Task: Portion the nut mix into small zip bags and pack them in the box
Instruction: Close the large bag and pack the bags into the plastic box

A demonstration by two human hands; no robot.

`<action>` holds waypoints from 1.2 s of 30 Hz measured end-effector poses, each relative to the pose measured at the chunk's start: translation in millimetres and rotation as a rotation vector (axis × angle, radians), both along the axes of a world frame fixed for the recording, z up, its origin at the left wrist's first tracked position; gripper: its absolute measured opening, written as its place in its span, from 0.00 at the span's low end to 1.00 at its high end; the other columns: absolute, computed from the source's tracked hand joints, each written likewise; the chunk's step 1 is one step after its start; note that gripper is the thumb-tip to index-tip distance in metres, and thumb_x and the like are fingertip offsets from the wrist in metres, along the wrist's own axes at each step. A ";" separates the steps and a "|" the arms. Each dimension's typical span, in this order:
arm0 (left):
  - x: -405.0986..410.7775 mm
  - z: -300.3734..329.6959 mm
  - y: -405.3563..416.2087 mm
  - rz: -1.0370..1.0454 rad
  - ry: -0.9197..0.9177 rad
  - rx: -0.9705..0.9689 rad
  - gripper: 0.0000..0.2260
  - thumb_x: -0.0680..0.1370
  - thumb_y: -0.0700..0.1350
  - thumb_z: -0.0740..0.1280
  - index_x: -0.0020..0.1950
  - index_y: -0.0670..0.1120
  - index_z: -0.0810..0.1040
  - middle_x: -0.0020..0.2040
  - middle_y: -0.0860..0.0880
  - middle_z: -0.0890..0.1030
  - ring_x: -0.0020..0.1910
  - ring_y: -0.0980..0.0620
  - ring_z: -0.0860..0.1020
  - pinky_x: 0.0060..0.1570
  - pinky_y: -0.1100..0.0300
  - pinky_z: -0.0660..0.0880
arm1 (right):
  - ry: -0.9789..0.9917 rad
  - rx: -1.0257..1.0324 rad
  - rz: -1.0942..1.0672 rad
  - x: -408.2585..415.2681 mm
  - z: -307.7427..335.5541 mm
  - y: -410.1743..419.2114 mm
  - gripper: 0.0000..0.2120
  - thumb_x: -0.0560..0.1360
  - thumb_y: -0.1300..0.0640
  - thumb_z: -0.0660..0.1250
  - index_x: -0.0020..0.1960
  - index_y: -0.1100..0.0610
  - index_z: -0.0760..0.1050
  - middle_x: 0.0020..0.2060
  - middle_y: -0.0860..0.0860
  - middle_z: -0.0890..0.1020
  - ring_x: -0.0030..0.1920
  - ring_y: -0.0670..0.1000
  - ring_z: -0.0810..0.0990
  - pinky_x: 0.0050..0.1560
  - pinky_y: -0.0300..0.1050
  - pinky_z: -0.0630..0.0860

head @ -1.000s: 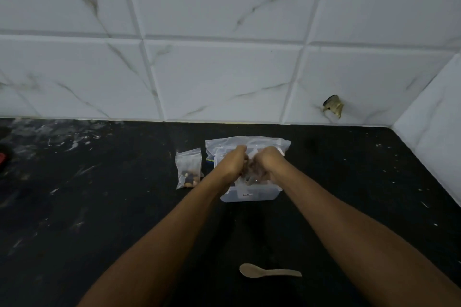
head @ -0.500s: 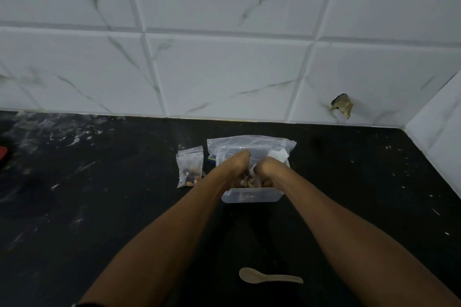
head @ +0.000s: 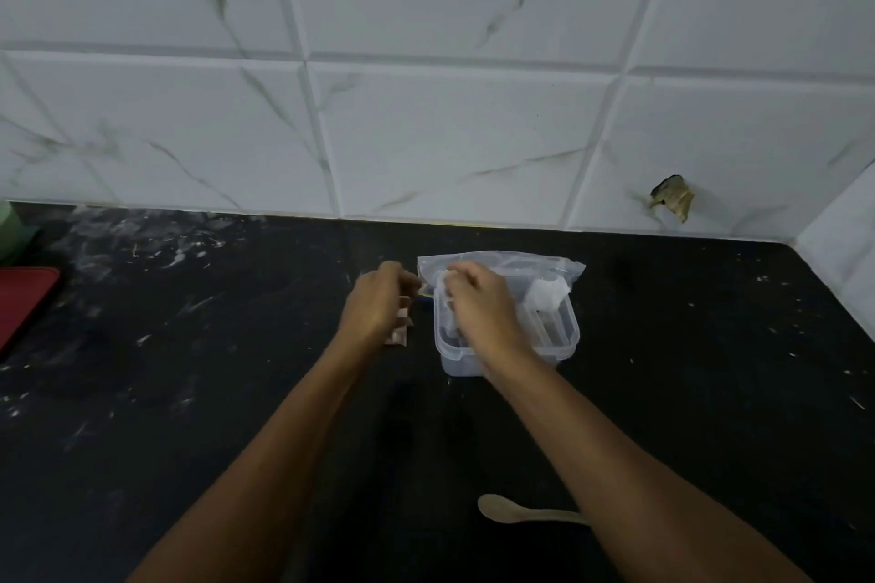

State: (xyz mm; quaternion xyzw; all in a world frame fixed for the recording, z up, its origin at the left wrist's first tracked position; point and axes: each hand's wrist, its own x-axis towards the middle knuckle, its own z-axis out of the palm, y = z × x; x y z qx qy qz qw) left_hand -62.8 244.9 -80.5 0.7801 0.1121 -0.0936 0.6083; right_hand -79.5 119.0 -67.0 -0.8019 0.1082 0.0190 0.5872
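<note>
The person is standing at a black surface [head: 236,393] against a white marble-tiled wall [head: 426,133], both forearms reaching forward. The left hand [head: 376,305] is resting over a small zip bag [head: 400,336], of which only a brownish edge is showing beside and below the fingers; the fingers are curling downward onto it, but whether they are actually gripping it cannot be told, since the hand is hiding most of the bag and the picture is blurring there. The right hand [head: 478,303] is reaching over the near left part of a clear plastic box [head: 563,336], its fingers bent and pinching a small clear bag [head: 442,286] at the box's far left corner. What is inside that bag is too blurred to make out.

The box is sitting on the surface just right of the left hand, open-topped, with a white crumpled piece [head: 549,294] lying at its far right end. A large clear zip bag [head: 521,263] is lying directly behind the box, touching or overlapping its far rim. A pale spoon [head: 511,514] is lying well nearer the person, its handle passing under the right forearm. At the far left edge a red flat thing [head: 23,303] is resting on the surface, with something pale green [head: 9,227] just behind it. A chipped hole [head: 672,201] is showing in the wall at the right.
</note>
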 end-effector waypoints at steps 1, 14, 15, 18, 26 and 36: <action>0.5 -2.2 12.7 0.051 0.014 -0.007 0.17 0.83 0.50 0.51 0.53 0.47 0.79 0.55 0.44 0.81 0.54 0.47 0.79 0.59 0.45 0.76 | 0.022 0.082 0.018 -0.9 -3.8 14.0 0.08 0.81 0.55 0.57 0.50 0.49 0.75 0.47 0.51 0.80 0.48 0.48 0.79 0.53 0.49 0.79; 13.2 -31.7 51.1 0.218 0.286 -0.316 0.13 0.84 0.44 0.53 0.48 0.41 0.75 0.38 0.45 0.78 0.35 0.53 0.78 0.28 0.61 0.75 | 0.450 0.212 -0.041 36.7 -62.8 82.5 0.15 0.80 0.56 0.57 0.65 0.58 0.68 0.55 0.59 0.79 0.52 0.56 0.80 0.58 0.53 0.77; 13.3 -31.2 50.2 0.212 0.305 -0.354 0.13 0.84 0.44 0.53 0.52 0.40 0.75 0.42 0.43 0.79 0.38 0.51 0.78 0.29 0.60 0.76 | 0.477 0.195 -0.058 38.2 -66.2 82.3 0.18 0.80 0.55 0.56 0.69 0.57 0.65 0.56 0.58 0.78 0.52 0.54 0.79 0.56 0.51 0.77; 14.8 -37.0 48.7 0.205 0.333 -0.390 0.09 0.84 0.44 0.53 0.54 0.43 0.71 0.44 0.46 0.76 0.41 0.52 0.75 0.35 0.58 0.72 | 0.497 0.179 -0.062 40.2 -72.2 83.7 0.23 0.80 0.56 0.54 0.75 0.56 0.58 0.63 0.58 0.75 0.53 0.51 0.77 0.48 0.44 0.73; 17.9 -45.6 49.4 0.245 0.362 -0.380 0.13 0.82 0.46 0.54 0.54 0.43 0.76 0.46 0.44 0.79 0.44 0.49 0.78 0.44 0.54 0.76 | 0.449 0.195 -0.133 38.8 -79.9 94.6 0.23 0.74 0.58 0.63 0.68 0.57 0.66 0.57 0.56 0.79 0.53 0.54 0.80 0.54 0.51 0.79; -16.1 -11.5 41.1 0.170 0.033 -0.240 0.19 0.84 0.48 0.51 0.49 0.48 0.82 0.47 0.45 0.84 0.48 0.50 0.83 0.49 0.55 0.79 | 0.291 0.142 0.130 16.6 -25.3 81.4 0.08 0.76 0.50 0.65 0.52 0.52 0.78 0.47 0.53 0.83 0.48 0.51 0.82 0.53 0.51 0.80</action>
